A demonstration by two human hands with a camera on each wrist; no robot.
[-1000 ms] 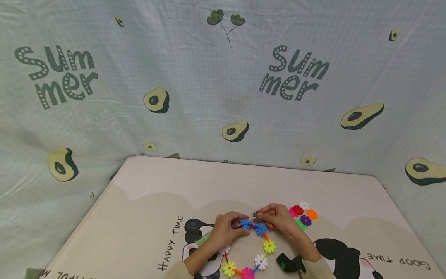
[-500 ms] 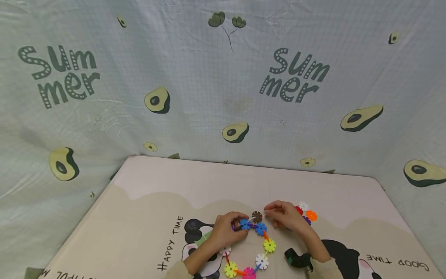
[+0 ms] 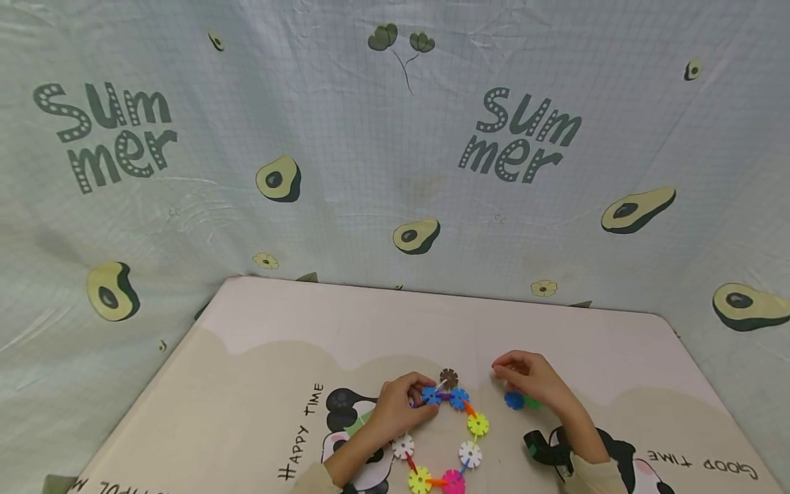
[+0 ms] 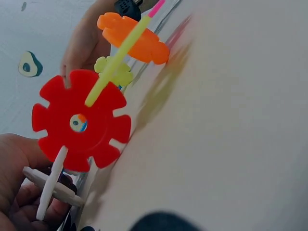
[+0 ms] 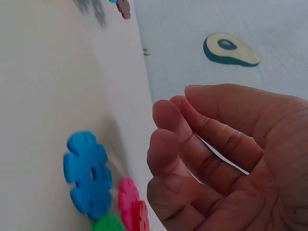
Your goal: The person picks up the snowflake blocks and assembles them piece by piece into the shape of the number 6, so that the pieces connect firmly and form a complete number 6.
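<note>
A ring of linked plastic snowflake discs hangs from my left hand (image 3: 398, 406), whose fingers and thumb pinch it near a blue disc (image 3: 431, 396). A brown disc (image 3: 448, 377) juts from the ring's far side, joined by a white piece. Yellow, white and pink discs form the near side. A red disc (image 4: 82, 118) looms large in the left wrist view, with a white disc beside the left fingers. My right hand (image 3: 531, 374) hovers over loose discs with fingers loosely bent and nothing between them. Below it lie a loose blue disc (image 5: 89, 173) and a green disc (image 5: 108, 224).
More loose discs, pink (image 5: 128, 202) and red, lie by the blue one, partly hidden by the right hand in the head view. A black wrist camera (image 3: 546, 449) sits on the right wrist. The printed tablecloth (image 3: 278, 309) meets a patterned curtain (image 3: 345, 137) behind.
My right hand has let go of the brown disc and moved right, over the loose discs. The left hand keeps its hold; the ring's near side has swung slightly right.
</note>
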